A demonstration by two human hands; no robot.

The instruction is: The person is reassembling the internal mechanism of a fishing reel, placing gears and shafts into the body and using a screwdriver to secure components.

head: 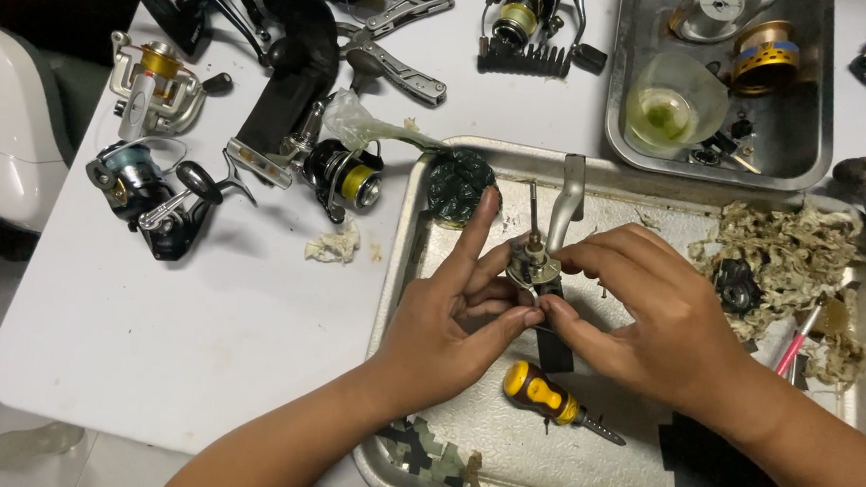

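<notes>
Both hands meet over a dented metal tray (409, 232) and hold a grey fishing reel body (555, 216) with a thin shaft sticking up. My left hand (454, 310) grips the reel's lower part from the left, index finger stretched upward. From the right, my right hand (639, 311) pinches the same part with thumb and fingers. A short screwdriver with a yellow and black handle (544, 391) lies on the tray just below the hands.
Several fishing reels (151, 191) and folding pliers (395, 41) lie on the white table at the back left. A second tray (815, 147) at the back holds a plastic cup and a gold spool. Dirty wadding (788, 250) and a pink tool lie at the right.
</notes>
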